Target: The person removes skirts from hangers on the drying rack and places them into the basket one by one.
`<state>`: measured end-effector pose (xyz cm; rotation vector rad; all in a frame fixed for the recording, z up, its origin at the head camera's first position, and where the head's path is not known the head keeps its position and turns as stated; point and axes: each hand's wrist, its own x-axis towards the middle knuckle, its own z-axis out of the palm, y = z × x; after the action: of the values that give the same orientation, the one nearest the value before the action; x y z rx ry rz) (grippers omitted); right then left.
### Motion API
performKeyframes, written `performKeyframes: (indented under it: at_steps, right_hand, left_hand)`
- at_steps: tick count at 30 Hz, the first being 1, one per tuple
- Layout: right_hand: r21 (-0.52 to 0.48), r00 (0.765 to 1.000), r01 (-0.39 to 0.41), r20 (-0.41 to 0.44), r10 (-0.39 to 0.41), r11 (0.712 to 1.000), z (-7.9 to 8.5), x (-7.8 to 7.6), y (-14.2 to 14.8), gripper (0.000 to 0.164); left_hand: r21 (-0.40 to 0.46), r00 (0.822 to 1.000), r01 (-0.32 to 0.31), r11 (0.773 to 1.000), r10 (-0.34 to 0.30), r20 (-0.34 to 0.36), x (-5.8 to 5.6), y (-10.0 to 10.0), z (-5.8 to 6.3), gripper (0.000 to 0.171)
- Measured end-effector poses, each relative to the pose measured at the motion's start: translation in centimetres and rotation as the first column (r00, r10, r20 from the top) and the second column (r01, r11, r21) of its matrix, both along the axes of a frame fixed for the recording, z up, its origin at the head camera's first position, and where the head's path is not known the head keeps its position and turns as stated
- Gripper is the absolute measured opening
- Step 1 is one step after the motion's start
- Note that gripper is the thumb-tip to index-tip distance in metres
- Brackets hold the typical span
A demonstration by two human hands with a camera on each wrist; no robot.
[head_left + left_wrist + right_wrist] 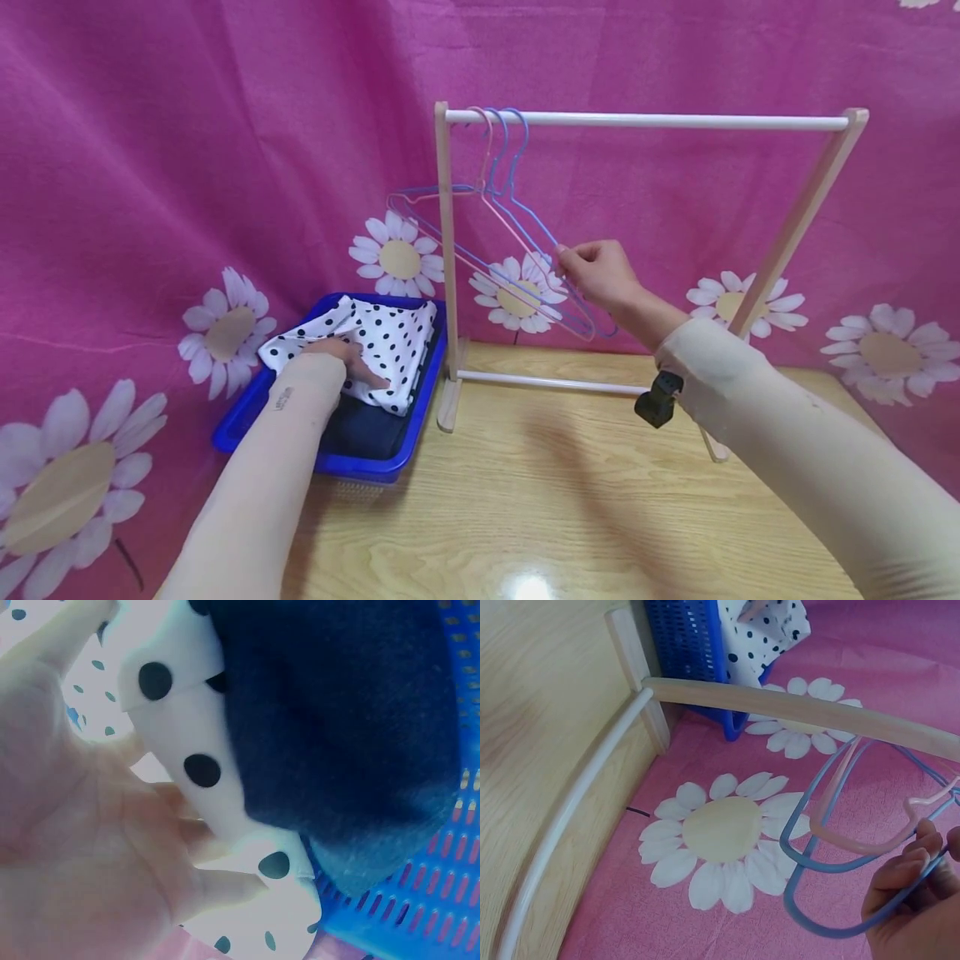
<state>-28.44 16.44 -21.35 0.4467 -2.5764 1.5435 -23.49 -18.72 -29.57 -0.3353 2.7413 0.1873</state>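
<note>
My left hand [348, 358] is in the blue basket [426, 400], gripping a white cloth with black dots [390, 333]. Its fingers go behind a fold of this cloth in the left wrist view, where the fingertips are hidden. Dark navy cloth [337, 712] lies beside the dotted one in the basket. My right hand [602, 271] pinches the sloping side of a blue hanger [534, 218] between thumb and fingers. That hanger's hook is over the rack's white bar [675, 122], beside another blue hanger and a pink hanger [862, 847].
The rack's wooden left post [447, 250] stands between the basket and my right hand. A lower white rod [555, 383] runs close to the wooden tabletop [480, 500]. Behind everything hangs a pink cloth with daisies [315, 100]. A black device [660, 400] is on my right wrist.
</note>
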Motion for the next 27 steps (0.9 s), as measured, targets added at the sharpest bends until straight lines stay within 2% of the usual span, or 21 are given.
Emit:
performKeyframes:
  at_steps: [5,8,12,16,19,23,27]
  right_hand:
    - [0.004,1.0,0.003,0.0,-0.003,1.0,-0.1,0.1,0.0,0.037]
    - [0.014,1.0,0.011,0.0,-0.011,1.0,0.0,0.3,0.1,0.038]
    - [0.026,1.0,0.008,-0.008,-0.008,1.0,0.1,0.5,0.2,0.038]
    - [0.036,1.0,0.0,-0.015,0.0,0.999,0.1,0.6,0.5,0.038]
    - [0.045,1.0,-0.001,-0.013,0.002,0.999,0.1,0.8,0.7,0.039]
    - [0.059,1.0,-0.003,-0.018,0.004,0.998,0.1,0.9,1.0,0.039]
    - [0.059,1.0,-0.005,-0.021,0.006,0.998,0.1,1.0,1.3,0.04]
  left_hand:
    - [0.013,0.999,-0.03,0.999,0.031,-0.028,0.0,0.0,0.5,0.093]
    - [0.013,1.0,-0.028,1.0,0.028,0.0,-0.4,-0.4,0.4,0.091]
    - [0.006,0.999,-0.015,1.0,0.014,0.048,-1.5,-1.2,0.3,0.09]
    - [0.004,0.999,0.015,1.0,-0.015,0.047,-2.6,-1.6,0.1,0.09]
    - [0.007,0.998,0.042,0.999,-0.043,0.047,-3.0,-1.6,0.3,0.089]
    - [0.033,0.996,0.073,0.997,-0.075,0.041,-3.0,-1.3,0.7,0.087]
    - [0.063,0.991,0.133,0.989,-0.131,-0.021,-2.7,-0.8,0.9,0.083]
